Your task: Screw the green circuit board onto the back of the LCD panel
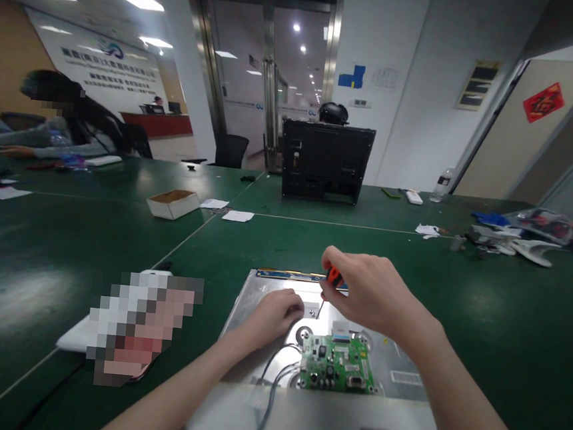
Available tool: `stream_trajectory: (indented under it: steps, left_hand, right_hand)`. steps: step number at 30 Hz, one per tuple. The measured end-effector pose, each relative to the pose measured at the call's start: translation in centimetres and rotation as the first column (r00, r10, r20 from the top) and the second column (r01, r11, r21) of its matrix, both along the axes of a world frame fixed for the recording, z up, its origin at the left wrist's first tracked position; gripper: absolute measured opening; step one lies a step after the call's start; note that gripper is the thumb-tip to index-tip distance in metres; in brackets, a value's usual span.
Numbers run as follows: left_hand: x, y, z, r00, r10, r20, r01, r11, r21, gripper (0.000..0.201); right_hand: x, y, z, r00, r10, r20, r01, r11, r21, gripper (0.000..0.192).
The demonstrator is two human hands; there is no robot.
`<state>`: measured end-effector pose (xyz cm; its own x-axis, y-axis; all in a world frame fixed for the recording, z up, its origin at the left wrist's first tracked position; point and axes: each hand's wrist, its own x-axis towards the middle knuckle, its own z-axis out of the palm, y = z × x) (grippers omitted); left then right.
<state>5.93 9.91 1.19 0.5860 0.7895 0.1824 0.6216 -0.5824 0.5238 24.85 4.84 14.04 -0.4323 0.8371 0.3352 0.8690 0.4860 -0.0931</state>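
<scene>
My right hand (367, 289) grips a screwdriver (334, 277) by its orange and black handle. Its thin shaft slants down to the metal back of a display panel (253, 306), just above a green circuit board (338, 363). Whether the tip sits in a screw is too small to tell. On the panel's left part rests my left hand (278, 314), fingers curled inward near the screwdriver tip; what they hold, if anything, is hidden. Dark and grey cables (270, 401) run from the board's left side down across the panel.
Left of the panel lies a white object (75, 334) beside a blurred-out pink one. Farther off are an open cardboard box (173, 204), paper pieces (237, 216) and a black monitor casing (327, 162). Bags and parts (535, 237) lie at right. People sit across the table.
</scene>
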Motion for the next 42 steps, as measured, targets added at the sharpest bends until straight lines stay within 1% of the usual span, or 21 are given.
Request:
stream_trajectory:
  steps: [4,7,9,12,15,17,19,22,26,28,30,32,34,37,39,42]
  left_hand:
    - [-1.1,-0.9,1.4,1.000,0.021,0.020,-0.021,0.999,-0.046,0.012]
    - [-2.1,-2.2,2.5,0.995,0.079,0.062,-0.072,0.992,-0.108,0.014]
    - [-2.9,-3.4,2.9,0.989,0.126,0.079,-0.113,0.982,-0.154,0.016]
    - [-4.7,-5.5,3.0,0.981,0.178,0.073,-0.158,0.962,-0.222,0.018]
    - [-6.7,-7.4,2.8,0.971,0.214,0.109,-0.175,0.942,-0.285,0.022]
    - [-7.6,-8.4,2.7,0.972,0.212,0.104,-0.169,0.932,-0.319,0.022]
    - [-8.0,-9.0,2.8,0.979,0.185,0.086,-0.142,0.923,-0.359,0.023]
    - [-7.5,-9.2,3.1,0.987,0.126,0.097,-0.079,0.918,-0.388,0.020]
    - [-5.8,-8.9,3.3,0.991,0.066,0.116,-0.020,0.932,-0.362,0.017]
    - [-4.8,-8.7,3.2,0.993,0.001,0.116,0.039,0.938,-0.345,0.014]
    - [-3.7,-8.6,3.0,0.991,-0.068,0.114,0.101,0.945,-0.312,0.014]
    - [-2.7,-8.5,2.7,0.991,-0.109,0.080,0.127,0.953,-0.274,0.015]
    - [-2.0,-8.5,2.2,0.990,-0.136,0.044,0.143,0.954,-0.263,0.017]
    - [-1.4,-8.6,1.5,0.992,-0.121,0.047,0.129,0.960,-0.248,0.021]
    - [-1.2,-8.6,1.1,0.993,-0.094,0.074,0.108,0.968,-0.226,0.018]
    - [-1.1,-8.7,0.3,0.990,-0.087,0.109,0.105,0.978,-0.180,0.014]
  right_hand:
    - [0.2,-0.1,0.2,1.000,0.001,-0.006,-0.001,1.000,0.001,0.009]
    - [0.2,-0.3,0.4,1.000,0.006,-0.012,-0.006,1.000,0.002,0.008]
    - [0.2,-0.4,0.5,1.000,0.011,-0.020,-0.011,1.000,-0.003,0.007]
    - [0.4,-0.5,0.5,0.999,0.021,-0.026,-0.021,1.000,-0.011,0.008]
    - [0.5,-0.6,0.4,0.999,0.031,-0.022,-0.031,1.000,-0.002,0.008]
    - [0.4,-0.6,0.3,0.999,0.041,-0.020,-0.041,0.999,0.000,0.008]
    - [0.2,-0.7,0.3,0.999,0.049,-0.018,-0.049,0.999,-0.009,0.008]
    - [-0.2,-1.0,0.3,0.998,0.067,-0.022,-0.068,0.997,-0.041,0.010]
    - [-0.3,-1.7,0.3,0.992,0.107,-0.062,-0.112,0.989,-0.094,0.012]
    - [-0.2,-2.0,0.2,0.991,0.107,-0.076,-0.115,0.987,-0.109,0.013]
    - [-0.1,-2.1,0.2,0.991,0.106,-0.079,-0.114,0.987,-0.116,0.013]
    - [0.0,-2.1,0.2,0.991,0.105,-0.081,-0.114,0.987,-0.114,0.013]
    - [0.0,-2.0,0.1,0.990,0.110,-0.086,-0.119,0.986,-0.113,0.013]
    - [0.1,-2.1,-0.1,0.988,0.122,-0.097,-0.132,0.985,-0.108,0.014]
    - [0.3,-2.2,-0.3,0.985,0.129,-0.111,-0.142,0.984,-0.110,0.013]
    - [0.8,-2.5,-0.6,0.974,0.142,-0.175,-0.168,0.975,-0.146,0.010]
